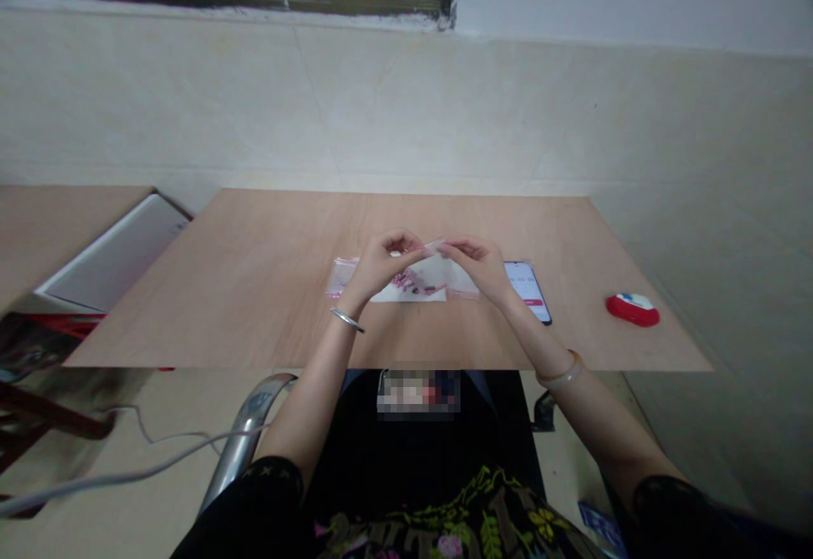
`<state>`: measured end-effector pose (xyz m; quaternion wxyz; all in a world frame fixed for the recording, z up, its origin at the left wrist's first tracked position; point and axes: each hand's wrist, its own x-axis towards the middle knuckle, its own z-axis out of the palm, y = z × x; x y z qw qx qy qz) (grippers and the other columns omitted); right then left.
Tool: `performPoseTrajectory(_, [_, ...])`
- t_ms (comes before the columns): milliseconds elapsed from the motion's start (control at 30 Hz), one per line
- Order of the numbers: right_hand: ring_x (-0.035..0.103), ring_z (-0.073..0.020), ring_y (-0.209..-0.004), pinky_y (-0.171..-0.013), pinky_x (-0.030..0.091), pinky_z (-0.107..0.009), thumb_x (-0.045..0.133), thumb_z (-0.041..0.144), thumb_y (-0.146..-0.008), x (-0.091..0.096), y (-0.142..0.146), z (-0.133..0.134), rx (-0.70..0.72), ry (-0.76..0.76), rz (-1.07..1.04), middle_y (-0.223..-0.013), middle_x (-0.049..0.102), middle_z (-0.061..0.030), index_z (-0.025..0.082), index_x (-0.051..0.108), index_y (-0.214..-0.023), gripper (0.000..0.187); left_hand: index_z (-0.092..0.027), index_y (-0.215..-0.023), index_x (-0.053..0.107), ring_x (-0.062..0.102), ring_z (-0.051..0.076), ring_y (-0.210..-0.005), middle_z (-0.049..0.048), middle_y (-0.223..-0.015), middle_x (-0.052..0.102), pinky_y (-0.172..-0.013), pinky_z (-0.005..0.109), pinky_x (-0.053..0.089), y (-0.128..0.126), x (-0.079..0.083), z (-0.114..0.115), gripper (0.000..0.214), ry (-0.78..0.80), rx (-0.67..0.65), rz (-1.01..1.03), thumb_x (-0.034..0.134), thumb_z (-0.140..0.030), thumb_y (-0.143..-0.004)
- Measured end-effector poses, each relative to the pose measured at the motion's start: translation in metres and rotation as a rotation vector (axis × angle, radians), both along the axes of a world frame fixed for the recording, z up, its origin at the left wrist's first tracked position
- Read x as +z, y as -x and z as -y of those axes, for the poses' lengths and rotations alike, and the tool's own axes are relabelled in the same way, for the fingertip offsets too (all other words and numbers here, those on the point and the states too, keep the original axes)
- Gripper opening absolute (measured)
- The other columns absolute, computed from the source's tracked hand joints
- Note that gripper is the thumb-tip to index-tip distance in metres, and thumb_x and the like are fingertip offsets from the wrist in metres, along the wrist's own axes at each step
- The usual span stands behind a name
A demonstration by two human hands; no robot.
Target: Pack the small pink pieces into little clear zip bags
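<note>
My left hand (383, 264) and my right hand (481, 264) meet above the middle of the table. Between their pinched fingertips is a small clear plastic bag (435, 246). Below them lies a white sheet (425, 295) with several small pink pieces (410, 281) on it, too small to name. Another clear plastic bag (343, 271), with a pink edge, lies beside my left wrist. To the right of the sheet, clear plastic (462, 281) shows under my right hand.
A phone (528, 290) with its screen lit lies just right of my right hand. Farther right on the wooden table (254, 288) is a red object with a white and blue top (633, 310). A tiled wall (381, 110) stands behind. A metal chair arm (251, 423) is at lower left.
</note>
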<state>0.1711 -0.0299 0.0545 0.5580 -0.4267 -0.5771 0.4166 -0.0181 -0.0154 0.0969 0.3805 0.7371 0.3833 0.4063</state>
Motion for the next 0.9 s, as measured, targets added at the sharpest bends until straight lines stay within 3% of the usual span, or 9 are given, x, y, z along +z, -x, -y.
performPoseTrajectory(300, [0.068,-0.0181,-0.073,-0.073,0.056,-0.037,0.075,0.048,-0.068,0.007,0.002,0.005,0.051,0.016,-0.011,-0.08,0.074,-0.0016,0.024,0.072,-0.082,0.028,-0.015,-0.079,0.066,0.062,0.013,-0.075,0.0039,-0.079,0.069,-0.071,0.026,0.05,0.0,0.002,0.005,0.02,-0.017,0.033,0.036,0.067,-0.035,-0.078])
performPoseTrajectory(467, [0.067,-0.0175,-0.071,-0.07,0.055,-0.034,0.072,0.049,-0.071,0.008,0.001,0.004,-0.013,-0.007,0.03,-0.076,0.073,-0.0017,0.023,0.071,-0.08,0.028,-0.014,-0.091,0.065,0.064,0.013,-0.078,0.0049,-0.083,0.069,-0.072,0.025,0.051,0.0,-0.006,0.001,0.024,0.049,0.033,0.122,0.07,-0.032,-0.075])
performPoseTrajectory(667, [0.066,-0.0179,-0.07,-0.066,0.053,-0.032,0.07,0.049,-0.072,0.006,-0.002,0.0,-0.069,0.01,0.018,-0.075,0.071,-0.0033,0.021,0.069,-0.081,0.03,-0.014,-0.077,0.067,0.06,0.011,-0.065,0.0035,-0.072,0.068,-0.058,0.022,0.046,0.006,-0.013,-0.003,0.021,0.094,0.06,0.1,0.067,-0.035,-0.078])
performPoseTrajectory(900, [0.066,-0.0149,-0.07,-0.071,0.054,-0.031,0.078,0.05,-0.062,0.006,0.0,0.001,-0.064,0.037,-0.093,-0.076,0.072,-0.0019,0.02,0.067,-0.075,0.034,-0.016,-0.08,0.072,0.062,0.012,-0.068,0.0047,-0.077,0.071,-0.061,0.023,0.047,0.007,-0.014,-0.003,0.022,0.123,0.086,0.177,0.072,-0.036,-0.074])
